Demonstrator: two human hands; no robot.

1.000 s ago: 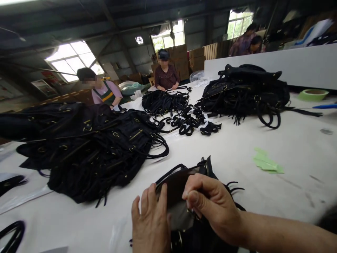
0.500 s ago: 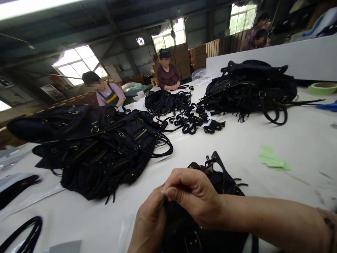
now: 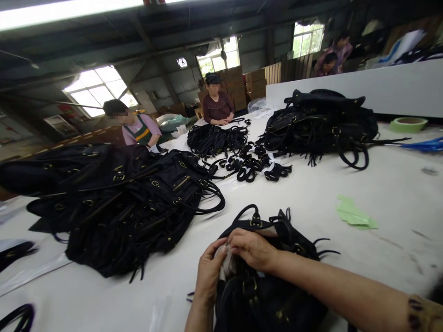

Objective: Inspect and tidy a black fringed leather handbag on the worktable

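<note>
A black handbag [image 3: 277,299] with gold-coloured fittings lies on the white table in front of me, its mouth parted. Pale lining [image 3: 227,263] shows inside the opening. My left hand [image 3: 209,272] is closed on the lining at the left side of the mouth, thumb on top. Close beside it, my right hand [image 3: 254,249] pinches the lining near the upper edge, and the fingertips of both hands almost meet. Whether anything small sits between the fingers is hidden. One bag handle [image 3: 246,210] stands up behind my hands.
Piles of black handbags lie left [image 3: 134,216] and right [image 3: 318,122]. Bundled black straps [image 3: 249,166] sit between them. Green paper [image 3: 355,213], a tape roll [image 3: 408,124] and blue-handled scissors [image 3: 424,145] are on the right. Two people [image 3: 218,103] [image 3: 140,129] work across the table.
Both hands have moved down from above the bag to its mouth, and the pale lining now shows between them. The bag's opening and handle have come into clearer view.
</note>
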